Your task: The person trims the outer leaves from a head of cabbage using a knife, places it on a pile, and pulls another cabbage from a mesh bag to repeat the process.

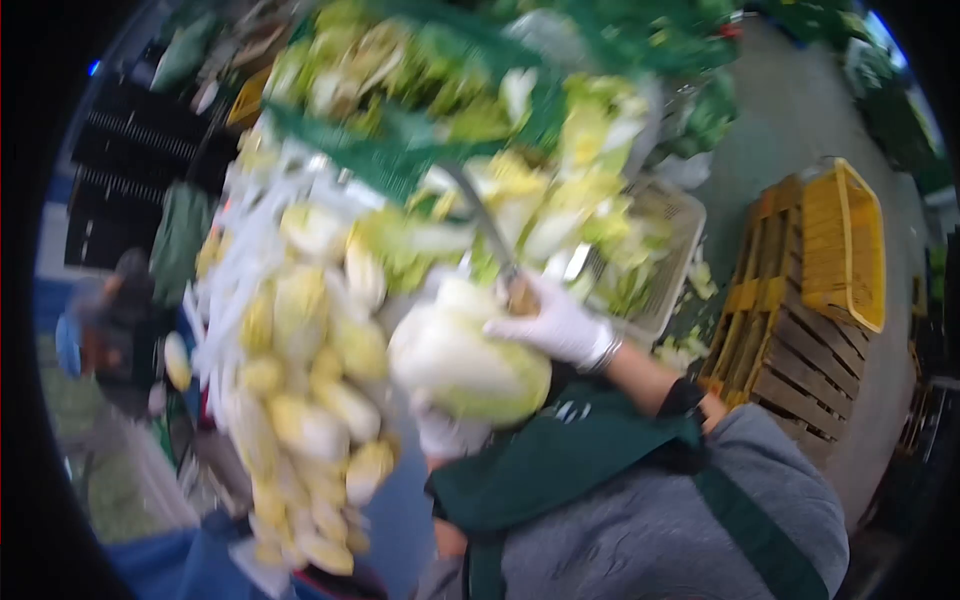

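The left hand (447,432) in a white glove grips the pale green round cabbage (466,362); the right hand (556,325) is closed on a long grey knife (487,224), so trimming seems in hand; the next cut needs a steady hold.

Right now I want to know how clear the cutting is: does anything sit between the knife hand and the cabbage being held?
Nothing visible does. The right hand, gloved and gripping the knife, rests directly on the napa cabbage, and the left hand supports it from below. Motion blur hides finer detail.
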A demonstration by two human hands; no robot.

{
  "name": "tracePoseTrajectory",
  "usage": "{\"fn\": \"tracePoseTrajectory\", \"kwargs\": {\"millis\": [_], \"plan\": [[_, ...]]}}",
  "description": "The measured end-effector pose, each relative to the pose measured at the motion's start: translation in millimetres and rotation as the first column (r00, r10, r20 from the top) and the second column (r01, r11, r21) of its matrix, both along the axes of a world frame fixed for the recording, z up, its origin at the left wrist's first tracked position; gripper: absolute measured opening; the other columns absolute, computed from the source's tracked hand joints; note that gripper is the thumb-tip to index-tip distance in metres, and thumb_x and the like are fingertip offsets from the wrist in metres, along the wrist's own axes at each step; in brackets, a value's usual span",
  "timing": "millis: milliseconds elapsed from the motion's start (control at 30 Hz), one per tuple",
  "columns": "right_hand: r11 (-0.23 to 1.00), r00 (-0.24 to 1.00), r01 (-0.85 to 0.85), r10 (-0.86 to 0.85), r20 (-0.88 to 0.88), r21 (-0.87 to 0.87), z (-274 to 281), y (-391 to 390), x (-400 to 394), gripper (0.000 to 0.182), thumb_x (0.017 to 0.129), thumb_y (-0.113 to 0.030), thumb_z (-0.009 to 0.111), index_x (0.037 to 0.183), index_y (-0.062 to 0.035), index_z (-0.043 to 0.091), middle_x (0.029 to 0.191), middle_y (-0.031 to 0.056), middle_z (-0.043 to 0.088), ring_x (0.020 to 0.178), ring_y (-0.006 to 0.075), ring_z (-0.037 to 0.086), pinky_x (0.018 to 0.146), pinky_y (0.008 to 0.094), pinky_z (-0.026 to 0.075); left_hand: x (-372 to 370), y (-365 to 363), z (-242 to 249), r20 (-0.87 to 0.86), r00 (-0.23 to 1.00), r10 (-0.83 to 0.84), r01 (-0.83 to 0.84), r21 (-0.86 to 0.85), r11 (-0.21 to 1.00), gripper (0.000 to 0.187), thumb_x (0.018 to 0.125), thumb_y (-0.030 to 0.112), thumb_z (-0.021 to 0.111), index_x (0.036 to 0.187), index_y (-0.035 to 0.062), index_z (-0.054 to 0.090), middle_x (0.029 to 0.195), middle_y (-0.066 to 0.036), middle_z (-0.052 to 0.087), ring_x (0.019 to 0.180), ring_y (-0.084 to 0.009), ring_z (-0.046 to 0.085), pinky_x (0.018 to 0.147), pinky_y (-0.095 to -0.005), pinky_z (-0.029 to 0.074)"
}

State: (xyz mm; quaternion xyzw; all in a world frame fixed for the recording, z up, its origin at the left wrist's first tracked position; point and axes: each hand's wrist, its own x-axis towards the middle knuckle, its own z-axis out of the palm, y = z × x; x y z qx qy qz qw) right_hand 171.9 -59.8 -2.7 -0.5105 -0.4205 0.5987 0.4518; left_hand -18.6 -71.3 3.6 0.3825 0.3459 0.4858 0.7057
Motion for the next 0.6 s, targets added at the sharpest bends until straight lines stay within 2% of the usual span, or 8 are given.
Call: {"fn": "tracePoseTrajectory", "kwargs": {"millis": [67,100,167,267,367,467,533,600], "plan": [[0.984,0.990,0.142,-0.141,-0.018,0.109,-15.4,-6.9,1.9,0.052,0.073,-0.030,0.078,0.108,-0.0024,0.050,0.097,0.0056,0.054,0.091,0.0130,0.049,0.081,0.0300,0.044,-3.1,2.8,-2.5,-0.049,0.999,-0.023,0.024,0.019,1.000,0.089,0.071,0.046,0.073,0.138,0.0058,0.030,0.133,-0.011,0.042,0.123,-0.0271,0.043,0.102,-0.0434,0.039],[0.943,0.960,0.139,-0.204,0.194,0.302,-19.5,-7.6,9.7,0.052,0.074,-0.034,0.076,0.105,-0.0014,0.049,0.094,0.0079,0.054,0.088,0.0144,0.049,0.079,0.0308,0.044,-1.5,5.3,-4.4,-0.066,0.997,-0.030,0.031,0.026,0.999,0.089,0.072,0.047,0.073,0.138,0.0057,0.030,0.133,-0.012,0.042,0.123,-0.0270,0.043,0.102,-0.0433,0.039],[0.986,0.874,-0.018,-0.064,0.482,0.164,-33.2,-13.4,39.2,0.048,0.074,-0.034,0.074,0.103,-0.0028,0.052,0.084,0.0116,0.056,0.075,0.0256,0.057,0.071,0.0325,0.047,0.8,7.6,-8.3,-0.093,0.995,-0.030,0.032,0.022,0.999,0.088,0.073,0.047,0.072,0.138,0.0057,0.030,0.133,-0.012,0.042,0.124,-0.0269,0.042,0.103,-0.0430,0.038],[0.971,0.709,-0.002,-0.167,0.685,0.239,-72.5,-27.0,81.9,0.046,0.073,-0.040,0.070,0.098,-0.0038,0.054,0.089,0.0185,0.059,0.085,0.0338,0.060,0.073,0.0406,0.048,2.6,11.6,-11.2,-0.109,0.994,-0.018,0.019,0.015,1.000,0.086,0.074,0.047,0.071,0.138,0.0055,0.030,0.134,-0.012,0.042,0.124,-0.0266,0.042,0.103,-0.0425,0.038],[0.970,0.111,0.068,-0.238,0.965,0.232,-58.2,-31.5,89.5,0.068,0.072,-0.045,0.073,0.117,0.0007,0.052,0.118,0.0229,0.052,0.111,0.0333,0.051,0.095,0.0366,0.041,3.4,16.6,-10.5,-0.096,0.995,0.001,0.000,0.010,1.000,0.085,0.075,0.047,0.069,0.138,0.0054,0.031,0.134,-0.012,0.042,0.124,-0.0264,0.042,0.103,-0.0421,0.037],[0.994,0.919,-0.036,0.075,0.388,-0.105,-6.7,-20.8,65.4,0.077,0.074,-0.047,0.073,0.127,0.0010,0.046,0.126,0.0194,0.048,0.119,0.0269,0.046,0.101,0.0340,0.036,0.8,17.5,-10.8,-0.087,0.996,0.023,-0.024,-0.004,1.000,0.083,0.076,0.047,0.068,0.138,0.0053,0.031,0.134,-0.012,0.043,0.124,-0.0261,0.042,0.103,-0.0416,0.037],[0.996,0.993,-0.082,0.080,-0.085,-0.025,-7.4,-26.9,35.6,0.079,0.071,-0.027,0.079,0.131,0.0008,0.037,0.130,0.0148,0.046,0.119,0.0203,0.045,0.100,0.0340,0.038,-1.9,17.8,-9.4,-0.058,0.997,0.052,-0.053,-0.015,0.999,0.082,0.077,0.048,0.067,0.138,0.0053,0.031,0.134,-0.012,0.043,0.124,-0.0260,0.042,0.103,-0.0413,0.037],[0.994,0.954,-0.048,0.074,-0.291,0.095,-13.4,-27.3,15.5,0.079,0.068,-0.007,0.081,0.130,-0.0001,0.033,0.134,0.0149,0.041,0.119,0.0170,0.045,0.099,0.0365,0.041,-6.3,18.6,-5.9,-0.040,0.996,0.080,-0.081,-0.023,0.996,0.081,0.078,0.048,0.066,0.138,0.0052,0.031,0.135,-0.013,0.043,0.124,-0.0258,0.042,0.104,-0.0411,0.036]]}}
